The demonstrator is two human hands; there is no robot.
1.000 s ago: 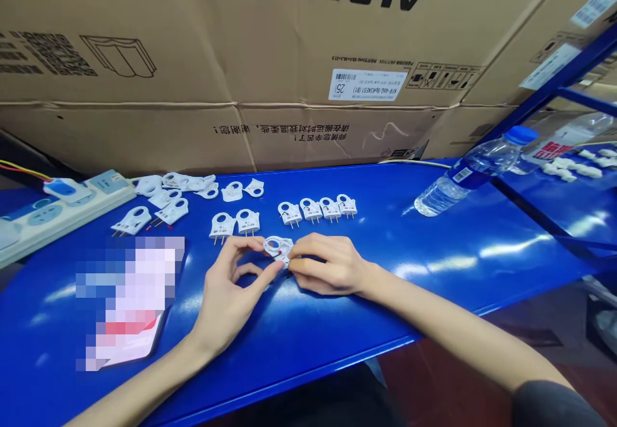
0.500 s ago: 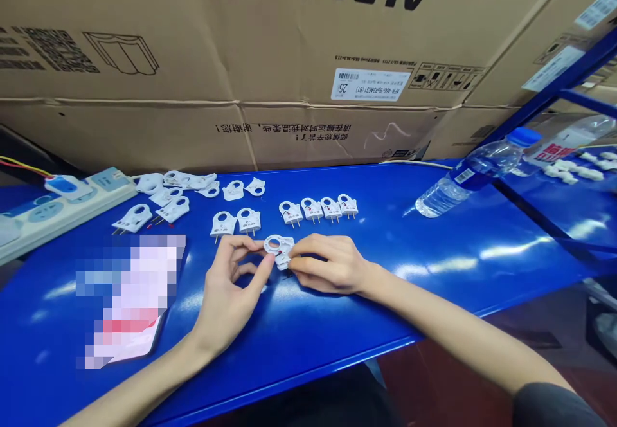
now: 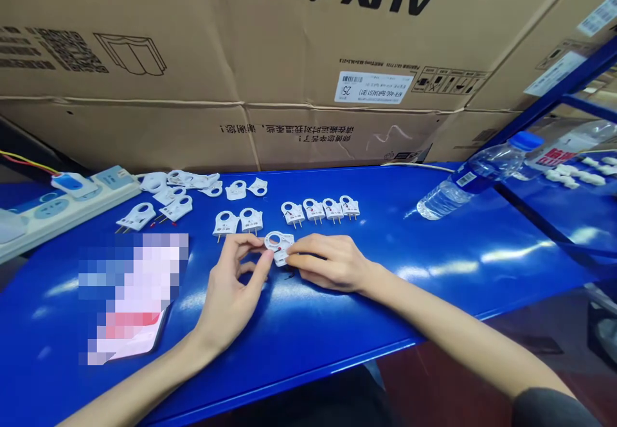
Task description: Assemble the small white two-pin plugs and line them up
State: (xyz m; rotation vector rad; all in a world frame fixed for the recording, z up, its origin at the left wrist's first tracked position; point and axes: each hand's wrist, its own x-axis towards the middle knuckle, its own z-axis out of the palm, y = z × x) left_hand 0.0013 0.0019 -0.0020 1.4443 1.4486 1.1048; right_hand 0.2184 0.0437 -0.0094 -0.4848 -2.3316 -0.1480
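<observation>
Both hands meet over the blue table on one white plug part with a round hole and a red spot. My left hand pinches its left edge between thumb and fingertips. My right hand pinches its right lower edge, fingers curled. Just behind them, a row of several white plugs with metal pins lies in line, and two more plugs sit to the left of that row.
More white plug shells are scattered at the back left, by a white power strip. A blurred flat object lies front left. A water bottle lies at the right. Big cardboard boxes wall off the back.
Both hands kept hold of the plug part and shifted it slightly; the fingers adjusted their pinch. Nothing else on the table moved.
</observation>
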